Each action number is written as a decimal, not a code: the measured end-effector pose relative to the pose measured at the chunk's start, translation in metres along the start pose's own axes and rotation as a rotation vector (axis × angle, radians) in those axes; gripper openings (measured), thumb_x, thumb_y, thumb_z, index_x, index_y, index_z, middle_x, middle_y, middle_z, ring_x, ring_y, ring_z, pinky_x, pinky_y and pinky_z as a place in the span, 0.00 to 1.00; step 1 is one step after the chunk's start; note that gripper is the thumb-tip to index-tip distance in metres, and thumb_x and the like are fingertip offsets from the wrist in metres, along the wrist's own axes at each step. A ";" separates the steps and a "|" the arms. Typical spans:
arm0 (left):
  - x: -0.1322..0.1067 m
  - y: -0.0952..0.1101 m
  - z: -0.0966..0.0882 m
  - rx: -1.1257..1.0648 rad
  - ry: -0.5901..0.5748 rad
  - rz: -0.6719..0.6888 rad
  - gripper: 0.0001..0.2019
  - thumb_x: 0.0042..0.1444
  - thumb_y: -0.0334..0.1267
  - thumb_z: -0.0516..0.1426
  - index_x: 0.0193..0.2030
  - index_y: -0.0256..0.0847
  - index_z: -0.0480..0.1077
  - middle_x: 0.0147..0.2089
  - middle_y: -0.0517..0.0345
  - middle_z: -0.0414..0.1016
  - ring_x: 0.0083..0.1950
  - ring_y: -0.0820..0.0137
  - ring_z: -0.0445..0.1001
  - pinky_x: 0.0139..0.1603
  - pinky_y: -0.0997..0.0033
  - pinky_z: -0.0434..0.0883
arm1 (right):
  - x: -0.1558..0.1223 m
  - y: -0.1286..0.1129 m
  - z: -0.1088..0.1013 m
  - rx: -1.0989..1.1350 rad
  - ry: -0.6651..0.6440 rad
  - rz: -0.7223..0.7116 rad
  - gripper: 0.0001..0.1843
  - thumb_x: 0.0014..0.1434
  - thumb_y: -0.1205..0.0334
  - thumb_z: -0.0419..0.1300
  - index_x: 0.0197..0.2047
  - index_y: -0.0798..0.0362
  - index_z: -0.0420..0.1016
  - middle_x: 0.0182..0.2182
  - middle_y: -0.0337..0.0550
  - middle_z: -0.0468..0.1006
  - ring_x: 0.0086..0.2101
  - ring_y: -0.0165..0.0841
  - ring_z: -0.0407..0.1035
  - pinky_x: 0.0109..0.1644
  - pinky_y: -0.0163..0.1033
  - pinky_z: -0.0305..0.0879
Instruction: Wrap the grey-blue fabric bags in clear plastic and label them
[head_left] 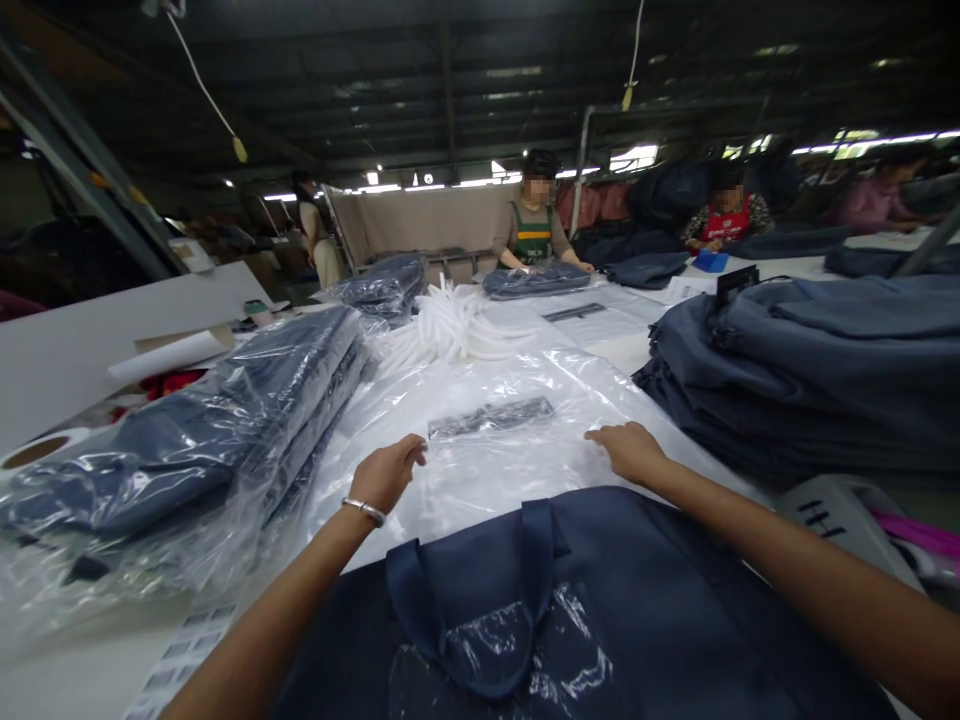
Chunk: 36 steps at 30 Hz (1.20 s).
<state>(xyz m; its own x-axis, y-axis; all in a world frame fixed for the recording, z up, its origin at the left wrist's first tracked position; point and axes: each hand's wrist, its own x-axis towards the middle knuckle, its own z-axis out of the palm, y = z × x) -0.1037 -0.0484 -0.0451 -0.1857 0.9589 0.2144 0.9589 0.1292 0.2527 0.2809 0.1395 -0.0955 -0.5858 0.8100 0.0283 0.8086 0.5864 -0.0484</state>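
Note:
A navy fabric bag (645,580) with two strap handles lies right in front of me, a clear plastic pocket on its face. Just beyond it, a stack of clear plastic bags (495,470) with a dark printed block spreads over the table. My left hand (386,472), a silver bangle at its wrist, is closed in a pinch on the plastic left of the print. To the right of the print, my right hand (630,452) is closed with its fingers curled at the same plastic. The film between the fingers is hard to make out.
Plastic-wrapped navy bags (225,420) are piled at left, and unwrapped navy bags (810,370) at right. White strips (450,320) lie bunched beyond the plastic. A grey plastic container (844,520) stands low at right. Co-workers (534,225) work across the table.

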 end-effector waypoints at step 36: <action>-0.139 -0.103 -0.032 -0.027 0.011 -0.364 0.20 0.59 0.53 0.45 0.49 0.54 0.74 0.54 0.64 0.77 0.53 0.61 0.75 0.56 0.58 0.70 | -0.050 0.017 -0.006 0.162 0.276 0.009 0.18 0.66 0.52 0.49 0.48 0.44 0.79 0.44 0.40 0.79 0.40 0.34 0.74 0.41 0.35 0.66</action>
<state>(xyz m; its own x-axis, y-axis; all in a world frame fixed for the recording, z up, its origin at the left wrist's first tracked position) -0.1835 -0.2032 -0.0703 -0.5161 0.8486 0.1163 0.8236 0.4543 0.3395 0.3245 0.1095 -0.0921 -0.5236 0.7989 0.2959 0.7812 0.5888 -0.2073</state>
